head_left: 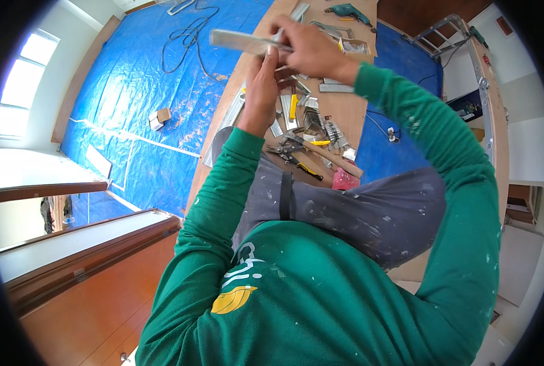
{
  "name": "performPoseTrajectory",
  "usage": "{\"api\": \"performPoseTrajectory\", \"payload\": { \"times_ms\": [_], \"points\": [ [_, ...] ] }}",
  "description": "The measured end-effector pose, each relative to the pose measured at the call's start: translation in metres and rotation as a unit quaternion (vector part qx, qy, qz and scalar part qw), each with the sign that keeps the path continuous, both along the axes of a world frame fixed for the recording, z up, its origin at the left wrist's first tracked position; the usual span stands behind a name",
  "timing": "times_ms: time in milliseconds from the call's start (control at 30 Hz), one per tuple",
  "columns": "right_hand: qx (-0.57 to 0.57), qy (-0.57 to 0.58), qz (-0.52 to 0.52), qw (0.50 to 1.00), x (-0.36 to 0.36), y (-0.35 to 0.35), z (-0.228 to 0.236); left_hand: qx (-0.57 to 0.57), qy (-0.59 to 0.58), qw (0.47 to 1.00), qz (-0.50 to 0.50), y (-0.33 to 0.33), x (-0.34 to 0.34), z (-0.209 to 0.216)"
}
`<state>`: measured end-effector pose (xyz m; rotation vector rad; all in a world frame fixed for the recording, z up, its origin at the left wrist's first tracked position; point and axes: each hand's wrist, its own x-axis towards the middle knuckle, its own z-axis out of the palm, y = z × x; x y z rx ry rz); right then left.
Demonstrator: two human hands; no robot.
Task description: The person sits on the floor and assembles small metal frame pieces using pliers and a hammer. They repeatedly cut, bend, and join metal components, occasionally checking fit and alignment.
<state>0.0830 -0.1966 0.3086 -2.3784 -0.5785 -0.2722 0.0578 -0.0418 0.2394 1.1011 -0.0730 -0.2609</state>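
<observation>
I hold up a short, flat length of grey metal strip (235,41) above the wooden board, its free end pointing left. My left hand (263,91) is closed with its thumb against the strip from below. Gripping it from the right, my right hand (314,49) has its fingers curled at the strip's near end, slightly blurred. Beneath my hands lie a yellow utility knife (293,107), a hammer (330,152) with a wooden handle, and snips (296,160) with black and yellow grips.
More metal strips (229,122) and small brackets (336,133) are scattered over the board (223,97). A green power drill (350,12) and an open box (354,49) sit farther off. Blue sheeting (125,73) covers the floor, with a dark cable (189,36) and a ladder (440,30) to the right.
</observation>
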Motion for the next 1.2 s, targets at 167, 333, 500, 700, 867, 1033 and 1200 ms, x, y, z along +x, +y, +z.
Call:
{"api": "performPoseTrajectory", "payload": {
  "times_ms": [167,333,500,700,867,1033,1200],
  "points": [
    [0.071,0.081,0.071,0.992,-0.030,0.045,-0.055,-0.011,0.074,0.994,0.082,0.049,0.005,-0.056],
    [0.097,0.103,0.072,0.987,-0.070,0.054,-0.118,0.024,0.115,0.986,0.116,0.093,-0.008,-0.124],
    [-0.064,0.281,-0.032,0.957,-0.098,0.025,-0.240,0.012,0.121,0.989,0.082,0.119,-0.011,-0.172],
    [-0.236,0.328,-0.028,0.914,-0.168,0.013,-0.314,-0.058,0.152,0.987,0.006,0.128,-0.014,-0.185],
    [-0.317,0.164,-0.066,0.932,-0.185,0.021,-0.338,-0.071,0.157,0.985,-0.001,0.134,-0.014,-0.196],
    [-0.392,-0.004,-0.086,0.916,-0.205,0.017,-0.353,-0.064,0.145,0.987,-0.002,0.131,-0.014,-0.195],
    [-0.392,0.064,-0.102,0.912,-0.198,0.012,-0.355,-0.016,0.106,0.994,0.001,0.127,-0.018,-0.191]
  ]
}}
